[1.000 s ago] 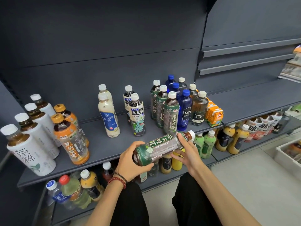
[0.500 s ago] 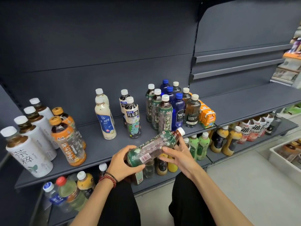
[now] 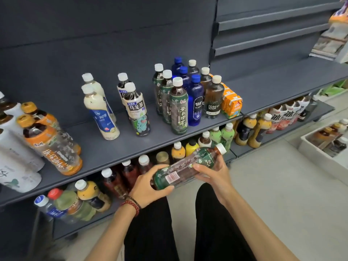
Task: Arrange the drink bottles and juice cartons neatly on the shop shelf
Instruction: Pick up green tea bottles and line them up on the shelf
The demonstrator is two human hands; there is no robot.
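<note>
Green tea bottle (image 3: 188, 166) is off the shelf and in both our hands. It lies near-horizontal, white cap up and to the right. It hangs in front of the lower-shelf stock (image 3: 215, 135), below the front edge of the middle shelf (image 3: 113, 153). Left hand (image 3: 148, 187) is wrapped round the base end. Right hand (image 3: 212, 172) curls round the shoulder just under the cap. Barcode side faces us.

Step as we read it: bottle picked, not yet placed. The matching green tea row (image 3: 178, 108) stands upright on the middle shelf, three deep, close against the blue bottles (image 3: 195, 102) on its right. Juice cartons (image 3: 231, 104) sit at the far right end, beside the Forest Soda bottle (image 3: 213, 98).

Next move likely needs:
- tip it upright and turn the label to the front
- lift it above the shelf edge
- set it down with its own kind

Little room shows in front of that row. The gap on its left, toward the oolong tea bottle (image 3: 138, 112), looks wider. Risk: packing is tight, so a nudge could topple neighbours. One hand on the body should do for the set-down.
</note>
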